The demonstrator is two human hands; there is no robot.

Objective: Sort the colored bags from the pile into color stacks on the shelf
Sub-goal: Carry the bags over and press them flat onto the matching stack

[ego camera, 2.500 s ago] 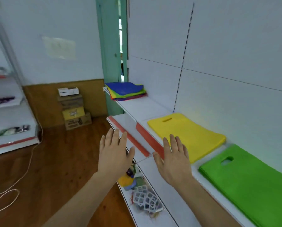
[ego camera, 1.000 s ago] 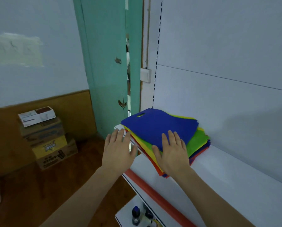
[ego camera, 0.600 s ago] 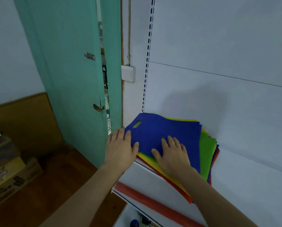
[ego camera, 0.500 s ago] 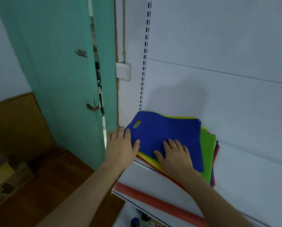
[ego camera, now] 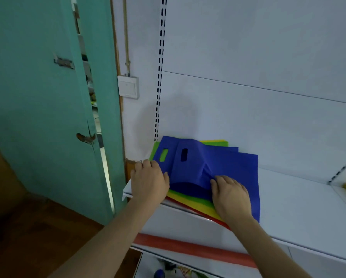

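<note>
pile of bags [ego camera: 218,163] on shelf [ego camera: 288,207], door [ego camera: 37,97] left of shelf

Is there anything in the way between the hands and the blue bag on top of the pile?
No, nothing visible is in the way. The left hand holds the lifted near edge of the top blue bag, and the right hand pinches a fold of it. It lies on top of the pile, so no other bag covers it.
</note>
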